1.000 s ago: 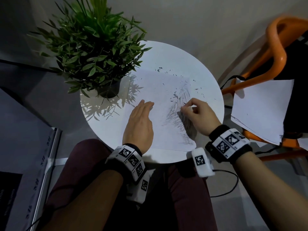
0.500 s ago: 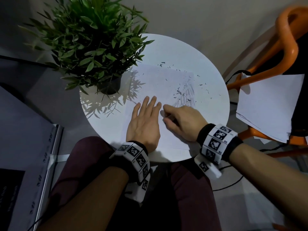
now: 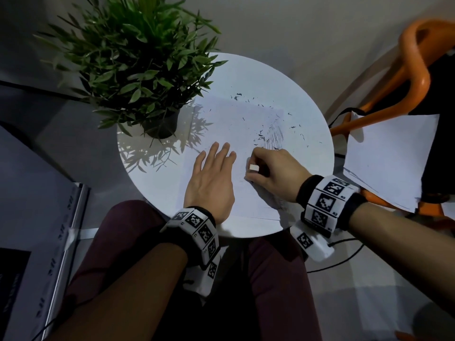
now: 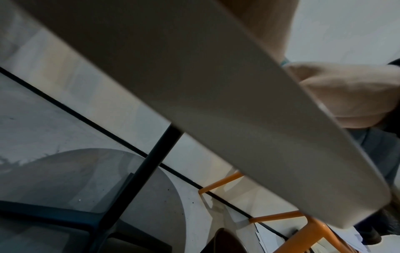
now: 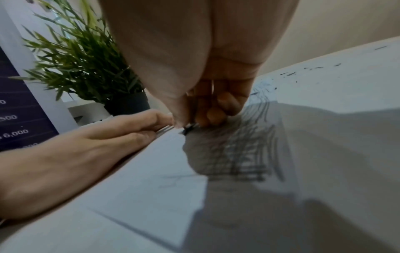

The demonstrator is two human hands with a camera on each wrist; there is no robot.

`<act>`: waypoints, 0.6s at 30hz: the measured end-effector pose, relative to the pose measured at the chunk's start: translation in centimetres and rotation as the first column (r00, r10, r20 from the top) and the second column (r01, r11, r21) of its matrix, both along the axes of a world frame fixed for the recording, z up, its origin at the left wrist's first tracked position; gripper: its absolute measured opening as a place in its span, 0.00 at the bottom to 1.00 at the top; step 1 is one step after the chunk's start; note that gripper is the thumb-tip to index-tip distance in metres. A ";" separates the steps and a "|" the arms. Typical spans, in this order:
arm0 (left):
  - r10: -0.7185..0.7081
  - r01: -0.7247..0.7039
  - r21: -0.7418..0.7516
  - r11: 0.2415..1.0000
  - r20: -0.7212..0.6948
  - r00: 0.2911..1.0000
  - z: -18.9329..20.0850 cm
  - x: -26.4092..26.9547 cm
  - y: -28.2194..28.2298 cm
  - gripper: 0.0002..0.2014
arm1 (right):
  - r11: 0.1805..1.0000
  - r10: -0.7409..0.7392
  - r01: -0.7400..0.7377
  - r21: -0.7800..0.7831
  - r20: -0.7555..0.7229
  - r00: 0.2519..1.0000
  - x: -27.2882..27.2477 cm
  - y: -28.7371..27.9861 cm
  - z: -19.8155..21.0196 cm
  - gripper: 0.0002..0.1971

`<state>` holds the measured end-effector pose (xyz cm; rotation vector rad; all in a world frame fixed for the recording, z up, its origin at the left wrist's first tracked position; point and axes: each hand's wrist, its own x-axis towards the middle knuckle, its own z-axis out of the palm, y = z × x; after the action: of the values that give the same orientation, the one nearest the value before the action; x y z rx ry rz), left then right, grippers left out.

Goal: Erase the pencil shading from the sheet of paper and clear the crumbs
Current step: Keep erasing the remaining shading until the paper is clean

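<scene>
White and round, the small table (image 3: 283,77) carried everything we needed: the sheet of paper (image 3: 221,124) lay across its middle, a potted plant (image 3: 138,62) stood at its far left edge, and an orange chair (image 3: 416,57) holding loose white sheets (image 3: 389,156) sat off to the right. We kept our left hand (image 3: 209,185) flat on the sheet, fingers straight and together, pinning it down. Our right hand (image 3: 275,173) was curled round a small white eraser (image 3: 254,167), thumb and fingers pinching it, just beside the left hand's fingertips and touching the paper.

Part of the pencil shading (image 3: 274,139) remained beyond the right hand, and more showed under the wrist in the right wrist view. Dark crumbs (image 3: 258,137) were scattered on the sheet's far half and on the bare table around it.

We judged the paper light, thin and quick to wrinkle or slide, so it wanted a flat palm close to the rubbing spot, not a pinch. The eraser looked small and firm, best held low on its sides. The crumbs seemed weightless and likely to smear if pressed, so a light brush would suit them.
</scene>
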<state>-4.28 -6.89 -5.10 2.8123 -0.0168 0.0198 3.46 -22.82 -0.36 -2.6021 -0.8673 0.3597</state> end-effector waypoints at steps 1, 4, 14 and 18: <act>0.001 -0.001 0.000 1.000 0.004 1.000 0.0 0.0 0.0 0.33 | 0.999 -0.033 0.033 -0.016 -0.001 0.999 0.2 0.0 -0.2 0.11; 0.002 -0.002 0.007 1.000 0.003 1.000 0.0 0.0 -0.1 0.32 | 0.984 -0.045 0.058 -0.168 0.078 0.996 0.3 0.4 -0.2 0.13; -0.009 0.009 0.017 1.000 0.001 1.000 0.0 -0.1 0.1 0.30 | 0.846 0.128 -0.045 -0.531 0.121 0.984 1.1 1.7 1.5 0.13; -0.022 0.022 0.029 0.999 -0.011 1.000 -0.1 0.1 0.1 0.31 | 0.850 0.276 -0.187 -0.492 0.114 0.954 -1.7 1.9 0.5 0.08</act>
<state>-4.21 -6.80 -5.18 2.8406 -0.0459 0.0000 1.75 -20.92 0.18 -3.0218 -1.3099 0.4575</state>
